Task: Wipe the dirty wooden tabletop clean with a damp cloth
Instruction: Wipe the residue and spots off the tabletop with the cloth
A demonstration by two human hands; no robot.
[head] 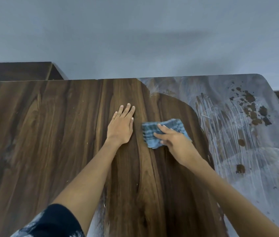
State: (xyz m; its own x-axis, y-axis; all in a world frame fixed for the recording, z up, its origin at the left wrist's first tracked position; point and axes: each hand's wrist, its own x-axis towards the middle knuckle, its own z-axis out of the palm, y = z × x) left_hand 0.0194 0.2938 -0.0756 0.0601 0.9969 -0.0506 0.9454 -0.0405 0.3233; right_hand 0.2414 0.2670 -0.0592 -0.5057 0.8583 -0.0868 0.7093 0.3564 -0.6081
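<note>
The dark wooden tabletop (49, 134) fills the view. Its left and middle parts show bare wood grain. The right part is covered by a whitish-grey smeared film (255, 168) with brown blotches (251, 110). My right hand (174, 141) presses a crumpled blue checked cloth (152, 132) flat on the wood, just left of the film's edge. My left hand (120, 127) lies flat on the table with fingers extended, close beside the cloth and holding nothing.
A grey wall (135, 40) runs along the table's far edge. A lower dark wooden surface (15, 71) sits behind the table at far left. The table's rounded right corner (263, 79) is at the back right.
</note>
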